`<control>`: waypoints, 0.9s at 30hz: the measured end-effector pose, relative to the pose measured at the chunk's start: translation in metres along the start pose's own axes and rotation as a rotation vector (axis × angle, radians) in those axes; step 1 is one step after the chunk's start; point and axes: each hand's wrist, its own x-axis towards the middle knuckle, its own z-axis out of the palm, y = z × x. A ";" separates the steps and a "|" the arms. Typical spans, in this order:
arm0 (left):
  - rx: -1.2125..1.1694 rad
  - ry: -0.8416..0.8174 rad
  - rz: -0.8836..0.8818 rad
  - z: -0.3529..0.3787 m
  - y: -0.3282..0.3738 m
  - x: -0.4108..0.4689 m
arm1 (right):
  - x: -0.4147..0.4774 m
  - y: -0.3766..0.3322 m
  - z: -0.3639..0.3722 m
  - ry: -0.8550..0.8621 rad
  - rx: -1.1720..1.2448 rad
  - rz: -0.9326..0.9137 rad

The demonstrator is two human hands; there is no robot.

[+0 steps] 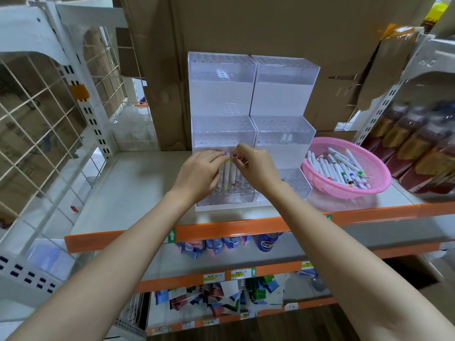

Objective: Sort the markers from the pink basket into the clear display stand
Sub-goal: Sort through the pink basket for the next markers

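Note:
A clear tiered display stand (222, 99) stands on the shelf, with a second one (285, 94) right beside it. My left hand (199, 173) grips a few white markers (227, 172) upright over the lowest tier. My right hand (253, 168) pinches the top of one of them. More white markers stand in the lowest tier's holes behind my fingers. Two white markers (286, 138) sit in the right stand's middle tier. The pink basket (379, 173) lies to the right, holding several white markers (337, 168) with coloured caps.
The shelf board (138, 183) has an orange front edge (221, 232). Cardboard boxes (270, 25) rise behind the stands. A wire grid panel (44, 124) flanks the left. Dark bottles (418, 148) stand at the right. Lower shelves hold small packets and a blue can.

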 end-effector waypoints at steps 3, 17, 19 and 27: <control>0.006 -0.018 -0.004 0.000 -0.001 0.002 | -0.001 0.001 0.001 -0.018 -0.040 -0.003; 0.062 0.007 0.009 0.001 0.002 -0.001 | -0.011 0.006 0.002 0.038 -0.303 -0.167; 0.061 0.000 -0.005 0.002 0.004 -0.004 | -0.012 0.008 0.003 0.057 -0.294 -0.174; 0.104 -0.010 -0.067 0.002 0.010 0.002 | -0.013 0.010 -0.002 0.006 -0.312 -0.132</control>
